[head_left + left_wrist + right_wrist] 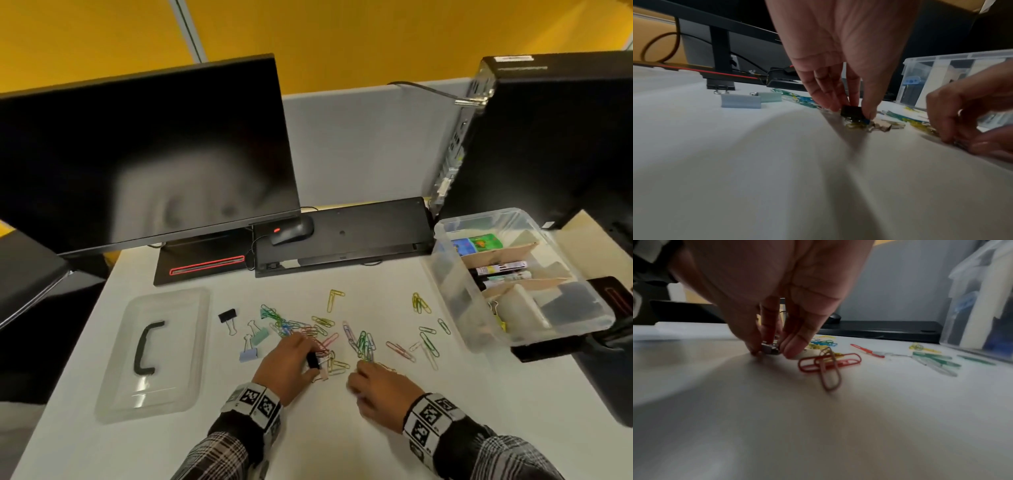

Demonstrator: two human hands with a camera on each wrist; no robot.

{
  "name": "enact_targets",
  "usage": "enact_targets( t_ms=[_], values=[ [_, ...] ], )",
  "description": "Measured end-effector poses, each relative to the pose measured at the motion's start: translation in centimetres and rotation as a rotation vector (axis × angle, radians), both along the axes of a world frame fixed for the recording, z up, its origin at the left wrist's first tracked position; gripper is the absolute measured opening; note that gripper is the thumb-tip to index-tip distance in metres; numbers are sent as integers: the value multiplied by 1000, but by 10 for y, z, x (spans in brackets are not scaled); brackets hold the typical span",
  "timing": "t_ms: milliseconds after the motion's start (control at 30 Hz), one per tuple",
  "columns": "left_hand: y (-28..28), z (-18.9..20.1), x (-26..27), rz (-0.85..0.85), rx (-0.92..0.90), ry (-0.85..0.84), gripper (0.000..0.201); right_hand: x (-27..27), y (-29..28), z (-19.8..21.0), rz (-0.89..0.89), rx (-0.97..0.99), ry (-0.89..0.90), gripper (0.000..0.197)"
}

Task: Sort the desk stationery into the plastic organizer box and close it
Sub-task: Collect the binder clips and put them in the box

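White desk (479, 428) — yellow wall (342, 41).

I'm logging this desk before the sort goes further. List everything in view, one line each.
organizer box: one, clear plastic, open, right side of the desk, with dividers and markers inside
lid: one, clear with a black handle, flat on the left
paper clips: many, mixed colours, scattered mid-desk
binder clips: several; black, mint and pale blue ones loose left of the pile
black binder clip: one, pinched by the left hand
monitor: one, black, back left
keyboard: one, black, at the back
mouse: one, black, on the keyboard
computer tower: one, black, back right
left hand: pinches the black binder clip
right hand: fingertips pinch a small item, too blurred to name
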State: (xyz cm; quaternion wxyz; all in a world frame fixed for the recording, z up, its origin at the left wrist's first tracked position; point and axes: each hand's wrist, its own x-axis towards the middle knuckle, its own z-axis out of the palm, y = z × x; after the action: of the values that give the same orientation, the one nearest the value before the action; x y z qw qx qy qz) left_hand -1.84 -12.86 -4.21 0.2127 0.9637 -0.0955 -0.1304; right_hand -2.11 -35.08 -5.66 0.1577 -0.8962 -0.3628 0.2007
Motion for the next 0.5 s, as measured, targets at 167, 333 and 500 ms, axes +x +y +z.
enact_targets(
  t_ms=[167,333,500],
  values=[
    [13,6,-1,20,-158,-22,42,11,-2,6,-366,266,324,9],
    [33,11,-4,149,-362,24,34,21,-1,6,-611,484,381,8],
    [47,6,-10,191,-471,99,42,25,13,12,-864,797,697,15]
  ],
)
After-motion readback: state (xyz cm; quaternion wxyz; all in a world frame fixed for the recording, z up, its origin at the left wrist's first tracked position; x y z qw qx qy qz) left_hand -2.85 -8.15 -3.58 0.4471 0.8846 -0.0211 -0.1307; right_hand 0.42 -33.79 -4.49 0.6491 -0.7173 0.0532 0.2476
